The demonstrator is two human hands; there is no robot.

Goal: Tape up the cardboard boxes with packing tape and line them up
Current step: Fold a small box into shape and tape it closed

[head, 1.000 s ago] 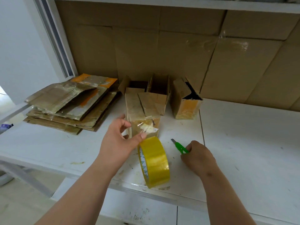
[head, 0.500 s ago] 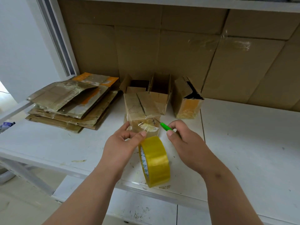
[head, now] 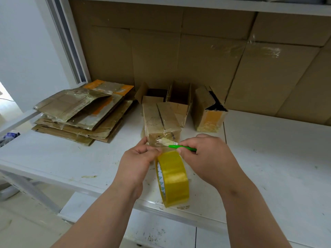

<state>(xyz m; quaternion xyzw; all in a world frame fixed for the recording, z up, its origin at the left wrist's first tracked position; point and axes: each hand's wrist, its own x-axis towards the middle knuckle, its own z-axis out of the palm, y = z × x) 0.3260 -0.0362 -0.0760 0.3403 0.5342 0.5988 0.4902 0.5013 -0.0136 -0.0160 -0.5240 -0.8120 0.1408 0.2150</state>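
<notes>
A small closed cardboard box [head: 159, 119] stands on the white shelf [head: 71, 158], with clear tape running from its front face down to a yellow tape roll [head: 173, 178] that hangs just below. My left hand [head: 138, 158] pinches the stretched tape at the top of the roll. My right hand [head: 207, 156] grips a green cutter [head: 180, 147], whose tip touches the tape between box and roll. Behind stand two open boxes [head: 179, 101] and a third box [head: 209, 111] with a yellow taped end.
A pile of flattened, taped cardboard [head: 80, 111] lies at the left of the shelf. Large cardboard sheets [head: 197, 56] line the back wall. The shelf's front edge [head: 197, 210] runs just below the roll. A white upright [head: 71, 42] stands at the left.
My right hand lifted the green cutter off the shelf and brought it left to the tape by the box. My left hand kept hold of the tape and roll.
</notes>
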